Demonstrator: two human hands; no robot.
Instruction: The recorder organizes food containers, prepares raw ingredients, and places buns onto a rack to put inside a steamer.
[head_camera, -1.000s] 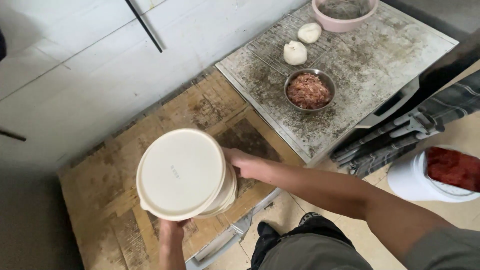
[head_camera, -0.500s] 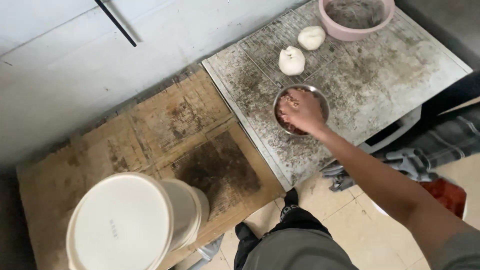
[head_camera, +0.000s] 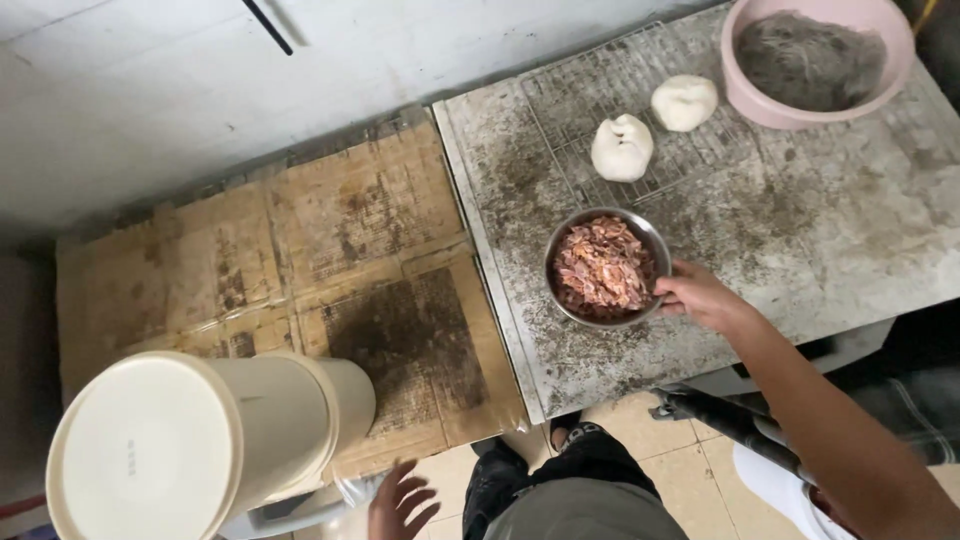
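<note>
My right hand (head_camera: 702, 297) grips the right rim of a small steel bowl (head_camera: 556, 262) filled with chopped reddish meat, which rests on a stained grey worktop (head_camera: 850, 230). My left hand (head_camera: 400, 500) hangs open and holds nothing, low in the view, just right of a tall cream lidded bucket (head_camera: 190, 445) standing on the worn cardboard surface (head_camera: 330, 230). Two white dough balls (head_camera: 621, 147) (head_camera: 684, 102) lie on the worktop beyond the bowl.
A pink basin (head_camera: 760, 95) holding a grey mass stands at the worktop's far right corner. A white wall runs along the back. Below are tiled floor, my dark-trousered legs (head_camera: 570, 495) and a white object (head_camera: 775, 490) at the lower right.
My left hand has let go of the cream bucket, which now stands on the cardboard at the left. My right hand moved from over the bowl to its right rim.
</note>
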